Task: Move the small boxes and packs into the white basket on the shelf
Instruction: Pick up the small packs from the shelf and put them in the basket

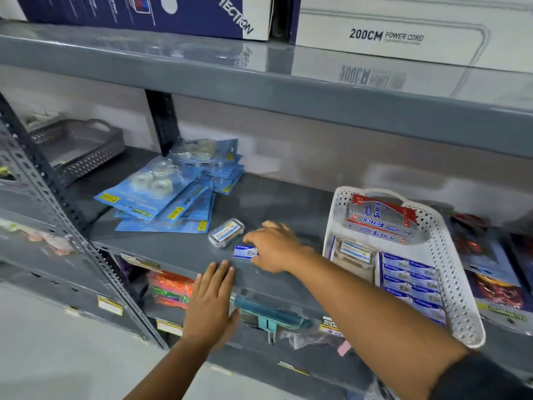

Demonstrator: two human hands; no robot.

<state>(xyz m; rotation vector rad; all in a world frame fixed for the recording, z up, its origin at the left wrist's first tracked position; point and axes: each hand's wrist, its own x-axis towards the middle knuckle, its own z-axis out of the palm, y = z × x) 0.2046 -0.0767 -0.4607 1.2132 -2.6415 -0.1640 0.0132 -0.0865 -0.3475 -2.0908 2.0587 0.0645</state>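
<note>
A white perforated basket (450, 272) stands on the grey shelf (178, 249) at the right, holding red-and-silver staple boxes (380, 220), several small blue boxes (412, 281) and other packs. A small blue-and-white box (244, 251) lies on the shelf near its front edge. My right hand (277, 246) rests over it, fingers touching its right end and curling round it. A clear plastic case (226, 232) lies just left of that hand. My left hand (212, 301) lies flat against the shelf's front edge, fingers apart, holding nothing.
A pile of blue blister packs of tape (176, 189) lies at the left of the shelf. A grey basket (78, 148) sits at the far left back. Large cartons (386, 36) stand on the shelf above. Coloured goods fill the shelf below.
</note>
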